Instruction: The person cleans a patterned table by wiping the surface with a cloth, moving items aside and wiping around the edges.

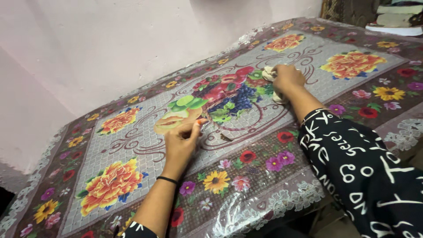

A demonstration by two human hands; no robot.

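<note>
Obs.: A glossy plastic table cover printed with orange flowers and a central fruit-basket picture [132,145] lies spread over the whole table, its lace-patterned edge hanging off the near side. It sits flat against the pink wall [88,48], so the only working access is from the near edge, where the person stands.

Right hand [287,79]: reached well across, over the far side of the fruit print. Fingers are curled down and closed around a small crumpled off-white cloth [269,72]; wads of it show at the knuckle side and below the heel of the hand. The cloth is pressed onto the cover, hand on top, which looks like a grip suited to rubbing rather than lifting. The sleeve on this arm is black with white lettering [361,172].

Left hand [183,141]: nearer the person, just left of the printed basket. Loosely closed, fingertips with orange nails touching the cover; it holds nothing I can make out. Judged a bracing hand, keeping the slippery sheet from sliding. Thin black band on the wrist [167,180].

Other: stacked books or folded items [398,17] at the far right corner, well apart from both hands.
</note>
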